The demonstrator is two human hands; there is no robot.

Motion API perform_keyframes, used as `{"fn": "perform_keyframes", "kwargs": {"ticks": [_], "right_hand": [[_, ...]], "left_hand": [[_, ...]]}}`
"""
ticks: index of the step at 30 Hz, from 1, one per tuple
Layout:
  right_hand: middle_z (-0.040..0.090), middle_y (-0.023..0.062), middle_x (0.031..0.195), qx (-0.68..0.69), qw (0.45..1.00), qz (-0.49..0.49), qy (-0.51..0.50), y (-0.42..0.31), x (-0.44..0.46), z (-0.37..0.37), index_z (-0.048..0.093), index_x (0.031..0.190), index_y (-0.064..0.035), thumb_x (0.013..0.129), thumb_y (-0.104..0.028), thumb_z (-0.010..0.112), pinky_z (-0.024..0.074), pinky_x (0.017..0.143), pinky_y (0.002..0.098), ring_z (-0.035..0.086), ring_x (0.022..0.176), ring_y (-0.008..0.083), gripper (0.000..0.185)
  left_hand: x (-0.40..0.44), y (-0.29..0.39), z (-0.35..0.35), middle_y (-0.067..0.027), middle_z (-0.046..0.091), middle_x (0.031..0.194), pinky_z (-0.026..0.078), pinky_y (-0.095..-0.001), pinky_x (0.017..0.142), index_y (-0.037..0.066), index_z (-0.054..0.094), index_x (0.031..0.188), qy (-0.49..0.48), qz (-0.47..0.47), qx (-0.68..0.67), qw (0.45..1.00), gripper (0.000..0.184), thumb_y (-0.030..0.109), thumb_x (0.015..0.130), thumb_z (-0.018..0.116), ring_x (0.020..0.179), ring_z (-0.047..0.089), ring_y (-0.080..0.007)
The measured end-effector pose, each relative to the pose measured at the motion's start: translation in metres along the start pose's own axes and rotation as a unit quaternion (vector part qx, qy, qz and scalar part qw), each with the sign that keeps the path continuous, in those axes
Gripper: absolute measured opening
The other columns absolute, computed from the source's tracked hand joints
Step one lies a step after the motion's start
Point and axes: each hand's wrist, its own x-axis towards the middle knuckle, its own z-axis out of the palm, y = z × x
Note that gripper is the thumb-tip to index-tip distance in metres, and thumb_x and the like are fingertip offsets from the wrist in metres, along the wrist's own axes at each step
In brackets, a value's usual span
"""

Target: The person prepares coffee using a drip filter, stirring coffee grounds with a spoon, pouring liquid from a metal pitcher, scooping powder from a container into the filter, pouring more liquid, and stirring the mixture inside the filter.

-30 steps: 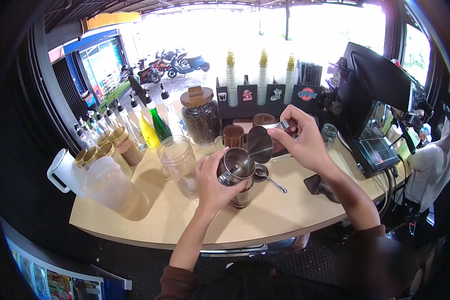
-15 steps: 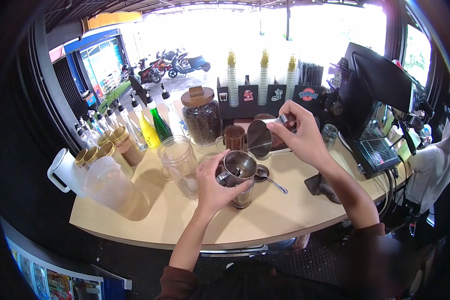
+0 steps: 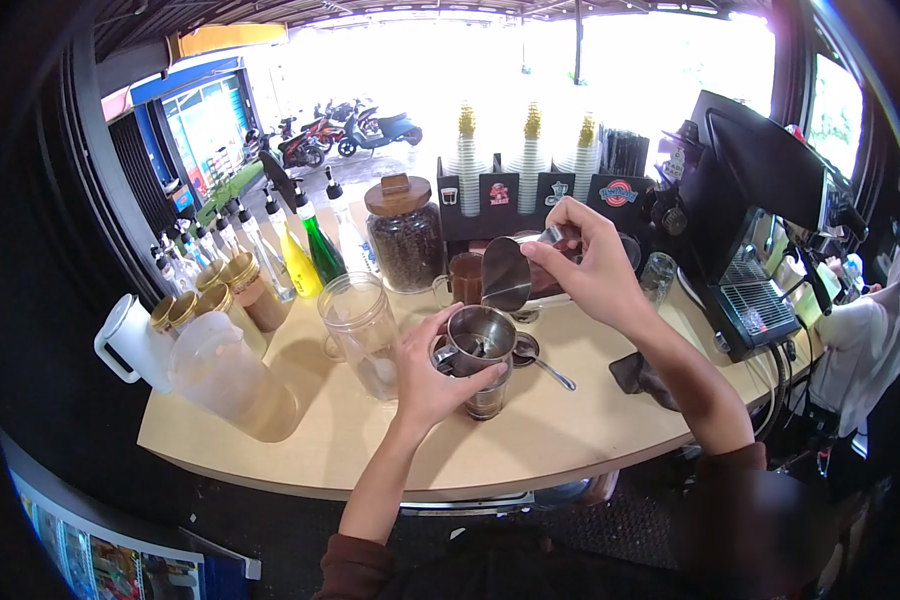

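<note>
My left hand (image 3: 432,377) is wrapped round a metal cup (image 3: 483,330) with a small handle, which sits over a glass (image 3: 487,402). Something dark shows at the bottom of the cup. By its handle, my right hand (image 3: 592,262) grips a steel pitcher (image 3: 508,278), tilted with its rim close above the metal cup's far edge. Whether liquid flows from it I cannot make out. Just behind stands a glass mug (image 3: 465,277) of brown liquid. A spoon (image 3: 553,374) lies right of the glass beside a small dark round dish (image 3: 524,346).
Left on the counter (image 3: 345,455) are a clear jar (image 3: 355,310), a plastic jug (image 3: 232,385), a white pitcher (image 3: 130,345) and pump bottles (image 3: 320,245). Behind are a coffee bean jar (image 3: 406,240) and a cup holder (image 3: 500,205). An espresso machine (image 3: 745,290) stands right.
The steel pitcher in my right hand has moved left and tipped further toward the metal cup. My left hand stays nearly in place.
</note>
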Motion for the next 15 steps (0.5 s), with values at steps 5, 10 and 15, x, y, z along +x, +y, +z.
{"fn": "perform_keyframes", "kwargs": {"ticks": [5,10,15], "right_hand": [[0.036,-0.0045,0.066,0.031,0.999,-0.018,0.012,0.01,0.004,0.008,0.041,0.078,-0.0043,0.082,-0.006,0.07,0.0344,0.052,0.0209,0.033,0.06,0.0029,0.029],[0.037,-0.004,0.067,0.029,0.999,-0.035,0.018,0.014,0.004,0.008,0.042,0.078,-0.0039,0.081,-0.007,0.07,0.0329,0.053,0.021,0.033,0.061,0.0033,0.029],[0.038,-0.004,0.068,-0.001,0.998,-0.056,0.036,0.011,0.0,0.0,0.043,0.077,-0.004,0.082,-0.009,0.07,0.0329,0.053,0.0211,0.034,0.061,0.003,0.028]], "left_hand": [[0.001,-0.004,0.002,-0.0125,0.067,0.104,0.048,-0.036,0.091,0.001,0.059,0.12,-0.025,-0.045,-0.084,0.995,0.077,0.031,0.055,0.088,0.101,0.063,-0.0229],[0.001,-0.005,0.003,-0.0142,0.065,0.109,0.047,-0.0357,0.093,-0.001,0.057,0.121,-0.015,-0.048,-0.091,0.995,0.077,0.026,0.056,0.088,0.103,0.062,-0.0229],[0.003,-0.003,0.004,-0.0142,0.063,0.111,0.047,-0.0353,0.093,-0.002,0.056,0.12,0.001,-0.033,-0.094,0.995,0.076,0.023,0.057,0.088,0.105,0.061,-0.0226]]}}
